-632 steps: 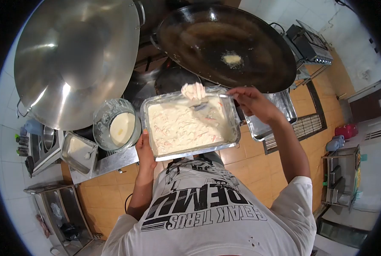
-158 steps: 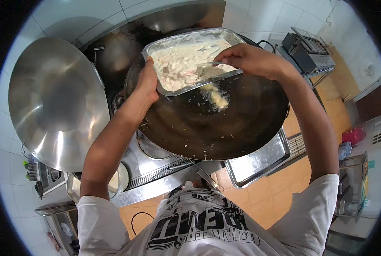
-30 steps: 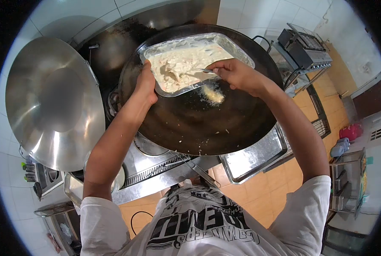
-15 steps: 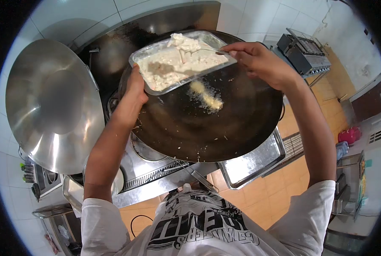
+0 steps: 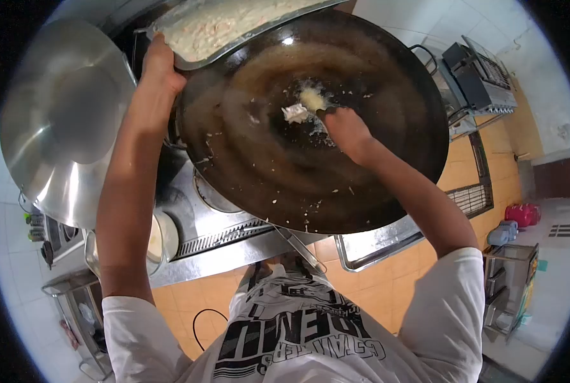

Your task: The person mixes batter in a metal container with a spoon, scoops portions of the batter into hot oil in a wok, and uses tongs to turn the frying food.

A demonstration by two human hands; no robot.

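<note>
My left hand grips the near left corner of a metal tray, which is cut off by the top of the view. Thick pale batter with orange bits fills it. Low over a large dark wok, my right hand is closed on a spoon, mostly hidden by the fingers. A white lump of batter sits at the spoon's end. Just beyond it, a yellowish piece of batter bubbles in the oil. Small crumbs are scattered around the wok.
A big shiny metal lid or bowl leans at the left. Below the wok are a steel counter, a long metal handle and a flat metal tray. A black grill-like appliance stands at the right.
My right hand has moved down from the batter tray into the wok with a spoonful of batter. My left hand has shifted the tray up and left, away from the wok's middle.
</note>
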